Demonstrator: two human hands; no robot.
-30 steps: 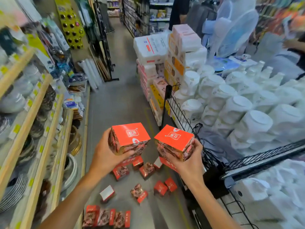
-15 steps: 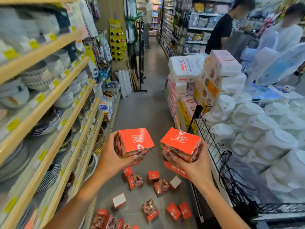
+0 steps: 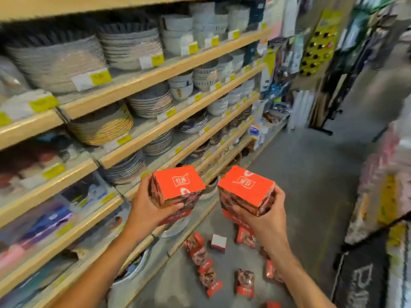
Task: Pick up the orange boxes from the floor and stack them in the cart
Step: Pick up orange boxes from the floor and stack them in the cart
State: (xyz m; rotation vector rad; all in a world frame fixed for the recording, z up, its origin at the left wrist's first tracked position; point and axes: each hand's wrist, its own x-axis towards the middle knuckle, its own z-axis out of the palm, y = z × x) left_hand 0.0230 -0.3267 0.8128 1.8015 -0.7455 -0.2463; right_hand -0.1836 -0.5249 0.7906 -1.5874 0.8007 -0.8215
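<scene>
1. Grey shop floor (image 3: 311,174) is running down the aisle between wooden shelves (image 3: 142,78) of plates and bowls on the left and blurred goods on the right.
2. Nearest, both forearms are reaching forward from the bottom edge, wrists bent slightly up, so the loads are sitting at about chest level in front of the person.
3. Left hand (image 3: 146,212) is gripping a left box (image 3: 178,185), thumb lying along its near face and fingers wrapping the far side; a second box seems to be sitting under it, though that part is mostly hidden.
4. Right hand (image 3: 266,216) is gripping a right box (image 3: 246,188) the same way, fingers curling round its right side, orange top facing up and tilted a little toward the camera.
5. Holding one load per hand looks like a way of carrying several at once, likely toward the cart, which I cannot clearly make out here.
6. Below and beyond the hands, loose boxes (image 3: 209,278) are lying scattered on the floor, some on their sides, one white face (image 3: 219,241) up, so the task appears partly done.
7. Farthest, a yellow display (image 3: 318,47) is hanging at the aisle's end.
</scene>
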